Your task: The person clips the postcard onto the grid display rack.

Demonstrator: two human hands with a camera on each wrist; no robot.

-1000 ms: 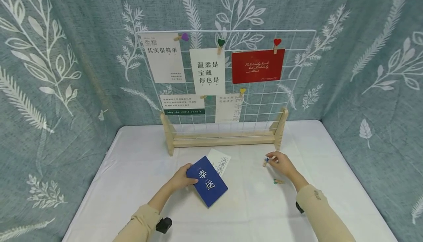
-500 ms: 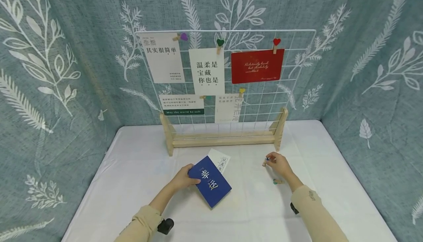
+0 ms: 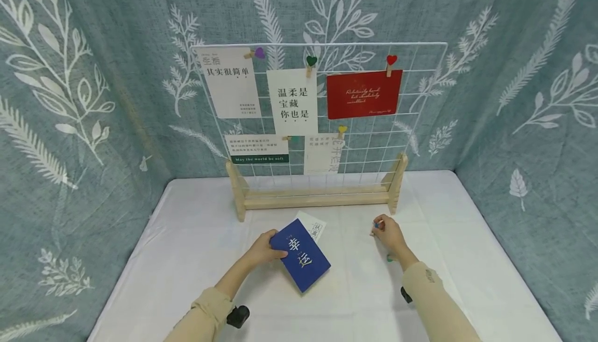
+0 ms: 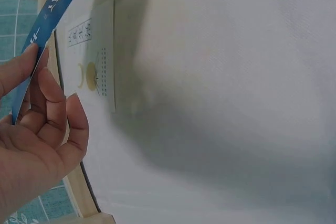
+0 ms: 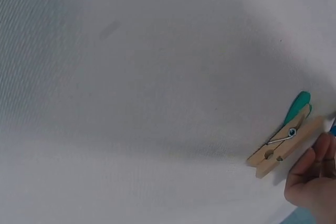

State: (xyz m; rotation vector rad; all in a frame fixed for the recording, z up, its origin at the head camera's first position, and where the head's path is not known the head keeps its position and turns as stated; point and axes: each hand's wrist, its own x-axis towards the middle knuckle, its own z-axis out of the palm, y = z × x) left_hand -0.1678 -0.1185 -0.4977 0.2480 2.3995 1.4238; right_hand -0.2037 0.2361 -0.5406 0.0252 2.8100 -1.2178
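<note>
My left hand (image 3: 262, 251) grips a dark blue card (image 3: 306, 267) with white characters by its left edge, thumb on the front and fingers behind. The card is tilted and held above the table; it partly covers a white card (image 3: 312, 225) lying on the cloth. That white card (image 4: 92, 61) shows a yellow drawing in the left wrist view. Low over the table, my right hand (image 3: 391, 237) pinches a small clothespin (image 3: 376, 225) with a blue decoration, mostly hidden by the fingers. Another wooden clothespin (image 5: 283, 142), with a green decoration, lies on the cloth beneath the right wrist.
A white wire grid (image 3: 364, 147) stands in a wooden base (image 3: 317, 198) at the back. Several cards hang on it from heart clothespins, among them a red card (image 3: 364, 94). Patterned curtains (image 3: 93, 124) enclose the white table (image 3: 196, 212).
My left hand has carried the blue card slightly right, covering more of the white card. My right hand and forearm have shifted left, and now partly hide the green clothespin in the head view.
</note>
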